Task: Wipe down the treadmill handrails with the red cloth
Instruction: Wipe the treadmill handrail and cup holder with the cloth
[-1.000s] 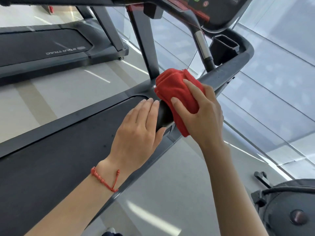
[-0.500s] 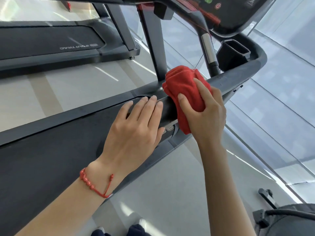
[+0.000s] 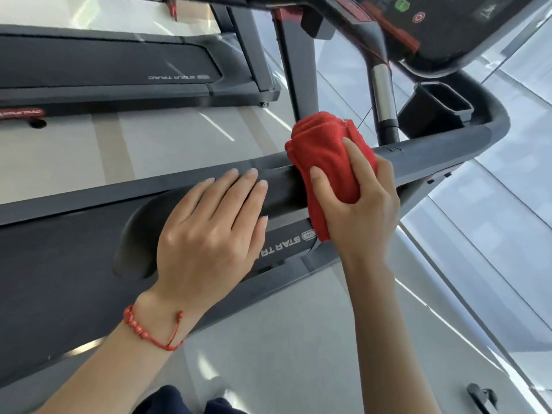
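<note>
On handrail: right hand gripped red cloth, mid-wipe; left hand flat, fingers released, beside it. Next, probably slide cloth toward cup holder.

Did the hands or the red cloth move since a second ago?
Hardly. The right hand has pushed the red cloth slightly further along the handrail, toward the console end; the gap to the left hand is a bit wider. The camera also shifted. Nothing was picked up or let go: the cloth stays wrapped over the rail, and the left hand stays flat on it.
</note>
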A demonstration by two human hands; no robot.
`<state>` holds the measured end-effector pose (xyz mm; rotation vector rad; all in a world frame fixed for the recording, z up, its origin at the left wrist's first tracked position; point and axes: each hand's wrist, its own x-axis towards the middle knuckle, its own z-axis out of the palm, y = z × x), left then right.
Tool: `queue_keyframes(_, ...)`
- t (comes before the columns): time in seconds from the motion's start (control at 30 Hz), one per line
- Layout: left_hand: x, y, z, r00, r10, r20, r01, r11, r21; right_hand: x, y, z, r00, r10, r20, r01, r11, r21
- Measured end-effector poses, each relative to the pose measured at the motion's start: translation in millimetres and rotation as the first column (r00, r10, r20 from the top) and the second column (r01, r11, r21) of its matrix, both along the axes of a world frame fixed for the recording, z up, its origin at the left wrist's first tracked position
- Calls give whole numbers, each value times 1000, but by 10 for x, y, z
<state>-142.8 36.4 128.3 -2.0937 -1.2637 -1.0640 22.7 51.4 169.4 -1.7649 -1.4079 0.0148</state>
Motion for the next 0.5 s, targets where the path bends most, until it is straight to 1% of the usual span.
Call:
queue_keyframes(0.1,23,8,-6,1000,22,0,-22,1000,13,-24,-6,-23,998,51,35,-52,998,29)
queue_keyframes(0.23,44,-8,4,999,31,14,-31,1000,1,95,45,-34,996,87,-9,-86,996,37)
queue_keyframes(0.37,42,-28,48,1000,3,26,-2,999,-43,314,122,-16,996,-5,-85,8,1000,30)
queue_keyframes(0.5,113,-21,131,994,-54,92,60,996,-67,289,92,-24,998,-36,-45,38,999,26)
